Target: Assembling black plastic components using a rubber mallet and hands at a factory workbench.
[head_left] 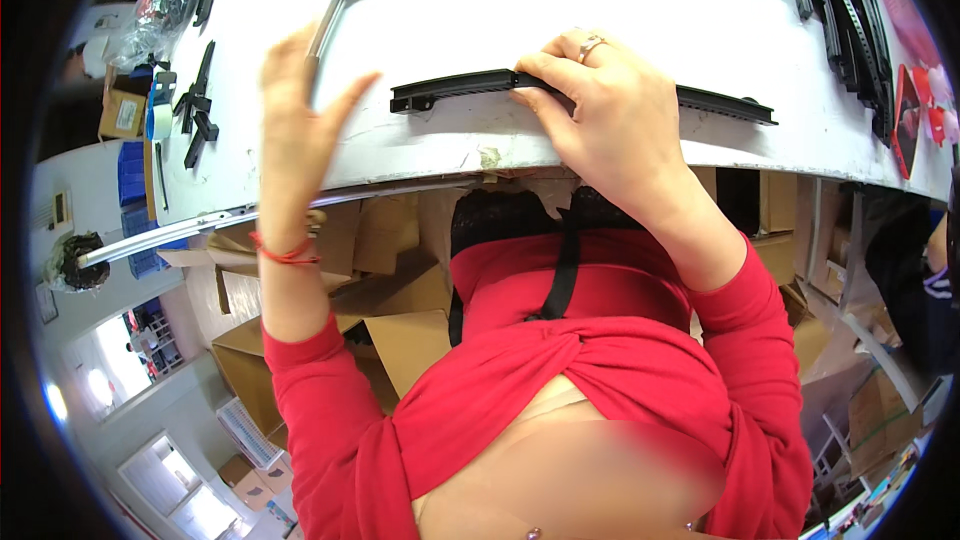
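A long black slotted plastic rail [452,87] lies along the near edge of the white table. My right hand [622,100], wearing a ring, is closed on its middle with thumb and fingers, hiding that part. Left of the rail, my left hand [298,125] is raised, thumb spread away from the fingers; it is slightly blurred and holds nothing that I can see. A mallet [338,8] with a yellow-tipped head lies just beyond it, the lower end of its handle hidden behind the hand.
Small black plastic parts [199,105] and a tape roll [160,120] lie at the left, near a clear plastic bag [165,8]. Several long black rails [845,30] are piled at the far right beside a red object [908,120]. Open cardboard boxes [410,345] stand below the table edge.
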